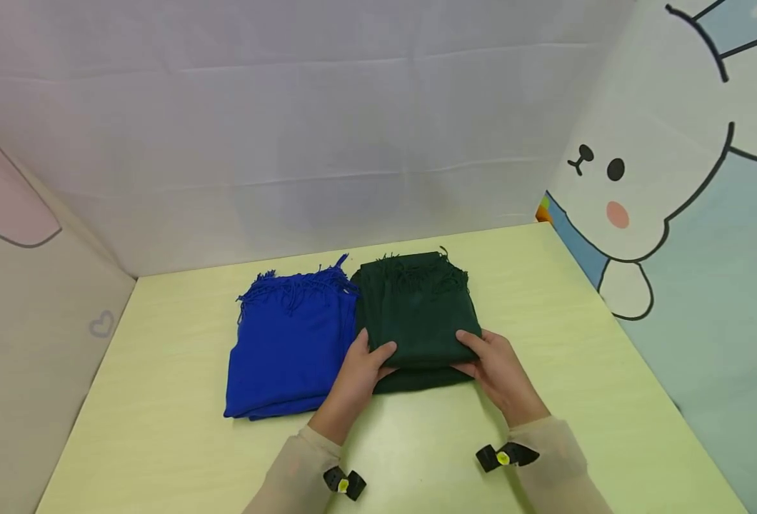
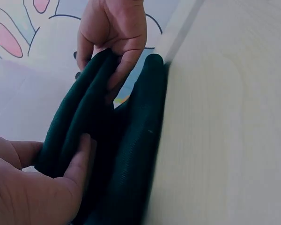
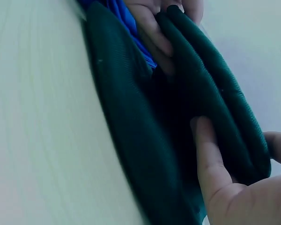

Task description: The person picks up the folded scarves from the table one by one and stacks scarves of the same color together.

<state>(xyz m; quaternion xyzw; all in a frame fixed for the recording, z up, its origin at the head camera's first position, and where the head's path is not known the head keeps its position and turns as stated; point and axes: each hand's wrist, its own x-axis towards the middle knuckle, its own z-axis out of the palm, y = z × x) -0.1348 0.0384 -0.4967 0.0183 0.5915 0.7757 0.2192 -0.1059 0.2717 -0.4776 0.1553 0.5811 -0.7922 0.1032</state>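
A folded dark green scarf (image 1: 426, 314) with a fringe at its far end lies on the table. My left hand (image 1: 364, 368) grips the near left corner of its upper layers, thumb on top and fingers underneath. At the near right corner my right hand (image 1: 495, 363) pinches the same layers in the same way. Both wrist views show this doubled edge lifted off the scarf's lower fold (image 2: 143, 136), with a dark gap between them. Fingers of the right hand (image 3: 213, 164) reach into that gap.
Directly left of the green scarf lies a folded blue scarf (image 1: 288, 350), fringe also at the far side, their edges meeting. Both are on a pale yellow table (image 1: 179, 371). A white cloth wall (image 1: 327, 143) stands behind, and a cartoon-printed wall (image 1: 706, 300) on the right.
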